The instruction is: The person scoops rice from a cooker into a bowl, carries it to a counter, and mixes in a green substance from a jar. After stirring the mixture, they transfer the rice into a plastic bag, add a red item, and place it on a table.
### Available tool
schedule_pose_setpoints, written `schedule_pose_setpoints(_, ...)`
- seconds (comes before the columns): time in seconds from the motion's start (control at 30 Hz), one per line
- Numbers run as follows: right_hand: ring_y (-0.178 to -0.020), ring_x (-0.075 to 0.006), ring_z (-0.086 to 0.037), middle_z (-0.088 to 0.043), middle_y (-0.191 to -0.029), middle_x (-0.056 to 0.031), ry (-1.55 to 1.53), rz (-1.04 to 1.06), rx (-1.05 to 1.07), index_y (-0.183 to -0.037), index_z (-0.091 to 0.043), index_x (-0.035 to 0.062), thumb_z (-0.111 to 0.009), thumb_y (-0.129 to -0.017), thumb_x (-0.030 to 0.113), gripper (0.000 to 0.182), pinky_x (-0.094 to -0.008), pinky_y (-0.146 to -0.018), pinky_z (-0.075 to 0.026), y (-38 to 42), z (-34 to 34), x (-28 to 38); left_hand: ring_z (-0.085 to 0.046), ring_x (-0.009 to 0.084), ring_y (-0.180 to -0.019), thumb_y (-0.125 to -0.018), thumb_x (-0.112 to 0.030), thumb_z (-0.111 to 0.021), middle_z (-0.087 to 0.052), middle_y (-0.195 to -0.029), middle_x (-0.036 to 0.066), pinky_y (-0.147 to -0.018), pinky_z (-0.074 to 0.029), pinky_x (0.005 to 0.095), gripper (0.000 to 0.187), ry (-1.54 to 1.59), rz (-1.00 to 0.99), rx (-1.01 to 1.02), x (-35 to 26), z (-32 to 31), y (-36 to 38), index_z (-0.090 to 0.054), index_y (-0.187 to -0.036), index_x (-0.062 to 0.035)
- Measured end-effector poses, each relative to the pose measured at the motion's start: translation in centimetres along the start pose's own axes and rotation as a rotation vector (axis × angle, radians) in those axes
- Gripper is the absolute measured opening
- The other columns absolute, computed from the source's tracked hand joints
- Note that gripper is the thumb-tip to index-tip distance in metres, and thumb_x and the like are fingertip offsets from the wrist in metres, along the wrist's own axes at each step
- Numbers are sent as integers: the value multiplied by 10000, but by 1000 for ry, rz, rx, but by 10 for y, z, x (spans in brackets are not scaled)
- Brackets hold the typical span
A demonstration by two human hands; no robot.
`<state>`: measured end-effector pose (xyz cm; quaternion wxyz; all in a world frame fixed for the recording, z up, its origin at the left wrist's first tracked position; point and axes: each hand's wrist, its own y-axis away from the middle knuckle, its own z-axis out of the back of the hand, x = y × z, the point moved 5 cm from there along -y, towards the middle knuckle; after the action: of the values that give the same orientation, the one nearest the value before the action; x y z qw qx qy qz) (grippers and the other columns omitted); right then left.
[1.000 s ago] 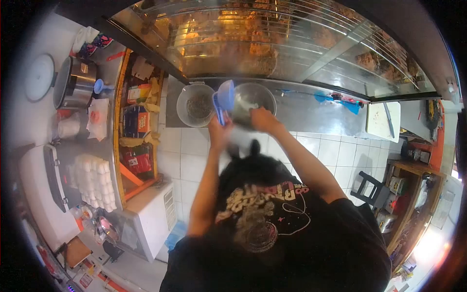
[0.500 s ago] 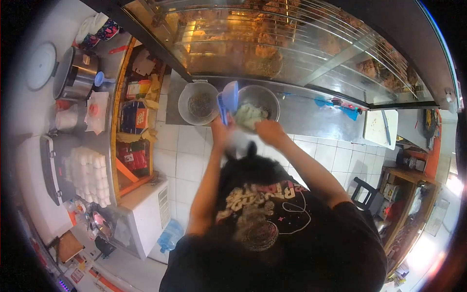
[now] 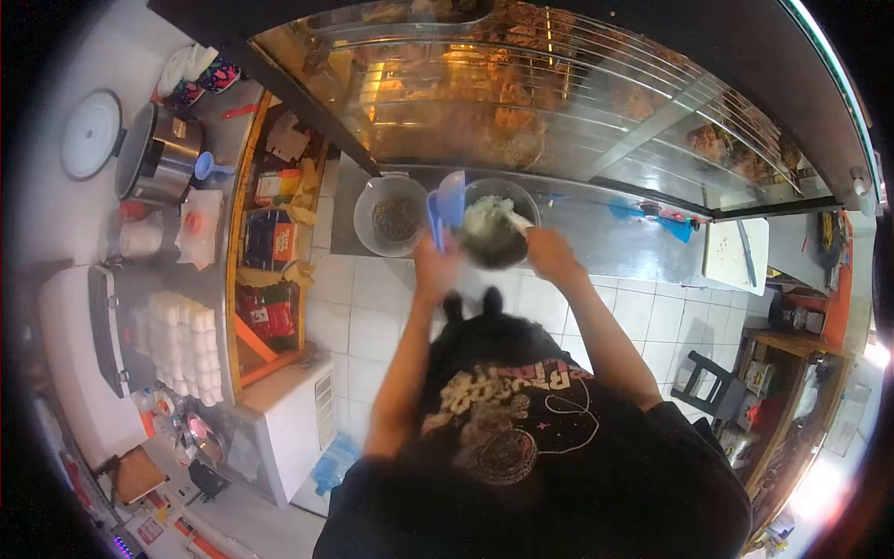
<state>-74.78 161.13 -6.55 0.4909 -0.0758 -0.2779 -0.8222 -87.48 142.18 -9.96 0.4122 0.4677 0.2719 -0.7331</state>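
Observation:
My left hand [image 3: 435, 264] grips a blue plastic container [image 3: 446, 200], held upright against the left rim of a steel bowl [image 3: 506, 250]. A mound of white rice [image 3: 484, 217] lies in that bowl. My right hand [image 3: 551, 253] is at the bowl's right rim, closed on a white spoon [image 3: 518, 222] whose tip reaches into the rice. The bowl stands on a steel counter [image 3: 605, 228] below a glass display case [image 3: 521, 93] of fried food.
A second metal bowl [image 3: 395, 219] with dark contents sits left of the rice bowl. A white cutting board with a knife [image 3: 736, 247] lies far right. At left are a steel pot [image 3: 156, 158], stacked white cups [image 3: 177, 345] and a wooden shelf [image 3: 270, 242]. A black chair [image 3: 712, 391] stands right.
My right hand has drawn back from over the bowl to its right rim, uncovering the rice. The left hand stays on the blue container.

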Motion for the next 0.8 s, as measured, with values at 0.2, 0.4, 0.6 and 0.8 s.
schedule_pose_setpoints(0.2,-874,-406,-651,-656,-883,-258,-15,223,100,-985,-647,-5,-560,-765,62,245,-482,-736,-526,-39,-44,24,-631,156,-578,-862,29,-569,-547,-732,65,-495,-547,301,90,34,44,56,-13,1,1,-489,-883,-6)
schedule_pose_setpoints(0.4,-825,-415,-647,-656,-875,-227,169,287,70,-852,-654,30,-525,-805,117,162,-514,-729,-502,-72,1,-5,-614,153,-603,-862,54,-535,-523,-734,62,-513,-547,296,101,23,14,46,5,-12,1,-474,-888,-21)
schedule_pose_setpoints(0.6,-809,-356,-684,-682,-867,-207,228,165,127,-867,-695,10,-505,-829,140,234,-462,-718,-553,23,20,68,-624,170,-602,-844,63,-541,-553,-737,82,-534,-525,304,129,17,10,35,-2,-11,3,-509,-957,9)
schedule_pose_setpoints(0.8,-852,-393,-672,-678,-899,-224,171,112,98,-915,-687,12,-479,-847,117,243,-463,-739,-546,13,27,42,-649,185,-582,-838,61,-554,-570,-706,99,-531,-528,318,82,-43,11,37,3,-19,3,-502,-876,11)
